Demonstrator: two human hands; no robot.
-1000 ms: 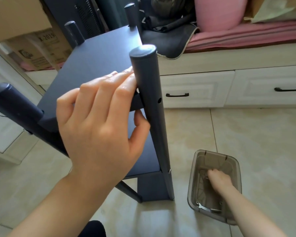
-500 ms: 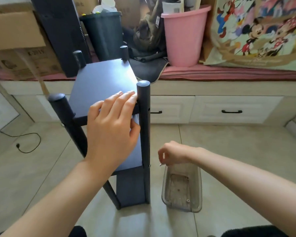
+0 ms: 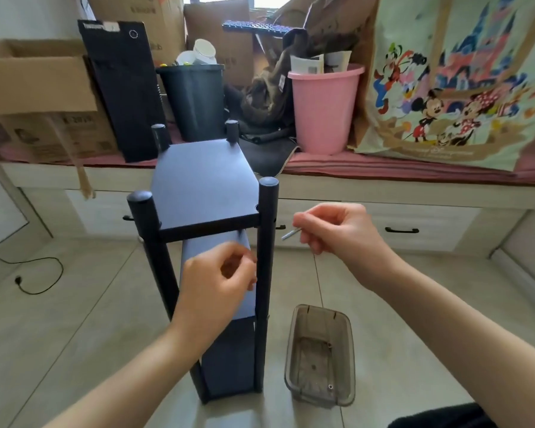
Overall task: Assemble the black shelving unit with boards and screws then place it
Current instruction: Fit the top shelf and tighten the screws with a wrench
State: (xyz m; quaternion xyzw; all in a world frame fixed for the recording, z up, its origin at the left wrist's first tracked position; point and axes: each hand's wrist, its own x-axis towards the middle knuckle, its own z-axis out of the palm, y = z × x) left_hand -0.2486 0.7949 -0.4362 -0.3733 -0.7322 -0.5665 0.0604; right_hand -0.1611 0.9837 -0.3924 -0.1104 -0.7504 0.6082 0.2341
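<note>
The black shelving unit stands upright on the tiled floor, with round posts at its corners and boards between them. My right hand pinches a small silver screw just right of the near right post, near the top board. My left hand hovers in front of the shelf below the top board, fingers curled and blurred, holding nothing that I can see. A clear grey plastic box with a few small parts sits on the floor right of the shelf's foot.
A white cabinet bench with drawers runs behind, carrying cardboard boxes, a black bin, a pink bucket and a cartoon-print bag. A black cable lies on the floor at left.
My right hand rose from the plastic box with a screw to beside the near right post. My left hand let go of the top board and dropped lower. The view pulled back.
</note>
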